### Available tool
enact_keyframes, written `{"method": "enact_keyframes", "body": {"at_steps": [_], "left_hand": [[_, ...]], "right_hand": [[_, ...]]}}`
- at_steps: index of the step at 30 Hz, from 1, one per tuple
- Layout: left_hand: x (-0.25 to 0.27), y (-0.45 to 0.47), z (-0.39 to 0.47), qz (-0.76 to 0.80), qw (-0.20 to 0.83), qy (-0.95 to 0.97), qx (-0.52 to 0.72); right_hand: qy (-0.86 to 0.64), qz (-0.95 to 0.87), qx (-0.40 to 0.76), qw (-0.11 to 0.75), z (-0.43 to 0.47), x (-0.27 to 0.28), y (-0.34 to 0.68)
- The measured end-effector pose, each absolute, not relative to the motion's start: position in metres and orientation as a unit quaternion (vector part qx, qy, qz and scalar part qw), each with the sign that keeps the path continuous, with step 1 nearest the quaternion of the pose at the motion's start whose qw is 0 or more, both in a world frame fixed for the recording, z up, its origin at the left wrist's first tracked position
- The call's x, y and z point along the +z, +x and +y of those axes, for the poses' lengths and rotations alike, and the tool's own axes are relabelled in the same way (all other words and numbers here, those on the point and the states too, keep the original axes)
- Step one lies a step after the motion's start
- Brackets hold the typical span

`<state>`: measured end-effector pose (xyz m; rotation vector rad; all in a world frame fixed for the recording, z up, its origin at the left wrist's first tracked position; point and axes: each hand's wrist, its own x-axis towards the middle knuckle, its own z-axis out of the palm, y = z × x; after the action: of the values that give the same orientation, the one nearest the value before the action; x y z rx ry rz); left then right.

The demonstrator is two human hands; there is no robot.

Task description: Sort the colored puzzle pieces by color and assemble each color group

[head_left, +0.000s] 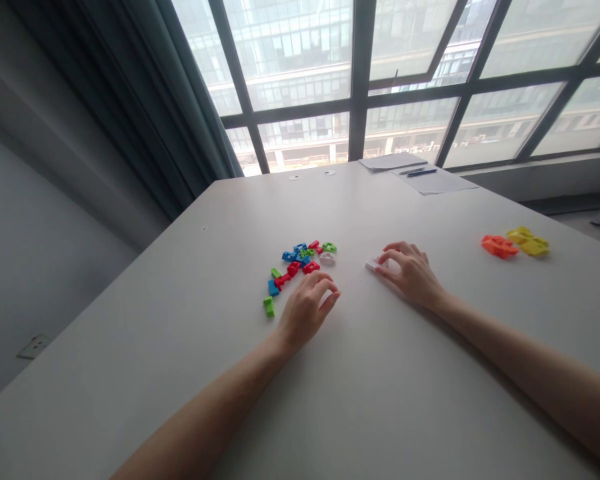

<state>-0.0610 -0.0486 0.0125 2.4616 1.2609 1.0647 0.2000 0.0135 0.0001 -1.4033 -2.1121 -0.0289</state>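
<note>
My left hand [307, 308] is just right of a loose pile of small plastic pieces, its fingers loosely curved and the thumb tip close to the index tip. I see nothing held there. The pile mixes red pieces [294, 269], blue pieces [289, 256], green pieces [269, 307] and a white piece [327, 258] at its right edge. Farther right, my right hand [409, 272] has thumb and fingers closed around a white plastic piece [372, 265] on the table. The fingers hide part of it.
Orange pieces [500, 247] and yellow pieces [529, 241] lie grouped at the right of the white table [180, 347]. Paper sheets [445, 183] with pens [420, 172] lie at the far edge, below the window. A dark curtain [130, 87] hangs at the left.
</note>
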Motion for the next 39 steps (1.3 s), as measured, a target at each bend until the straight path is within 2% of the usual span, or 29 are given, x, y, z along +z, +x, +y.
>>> {"method": "enact_keyframes", "body": {"at_steps": [6,11,16,21,28,39], "left_hand": [[0.013,-0.062,-0.047,0.448,0.087,0.805,0.379],[0.008,-0.062,-0.039,0.489,0.132,0.735,0.451],[0.005,-0.062,-0.034,0.502,0.162,0.707,0.471],[0.006,-0.063,-0.034,0.497,0.165,0.709,0.472],[0.008,-0.064,-0.034,0.489,0.160,0.709,0.482],[0.007,-0.063,-0.035,0.484,0.149,0.720,0.474]], "right_hand": [[-0.523,-0.791,-0.010,0.316,0.011,0.002,0.197],[-0.471,-0.818,-0.026,0.330,0.006,0.006,0.184],[-0.398,-0.877,-0.081,0.257,0.003,0.011,0.160],[-0.408,-0.880,-0.109,0.219,0.015,0.015,0.132],[-0.407,-0.880,-0.105,0.221,0.029,0.019,0.106],[-0.408,-0.881,-0.038,0.236,0.014,0.023,0.120]]}}
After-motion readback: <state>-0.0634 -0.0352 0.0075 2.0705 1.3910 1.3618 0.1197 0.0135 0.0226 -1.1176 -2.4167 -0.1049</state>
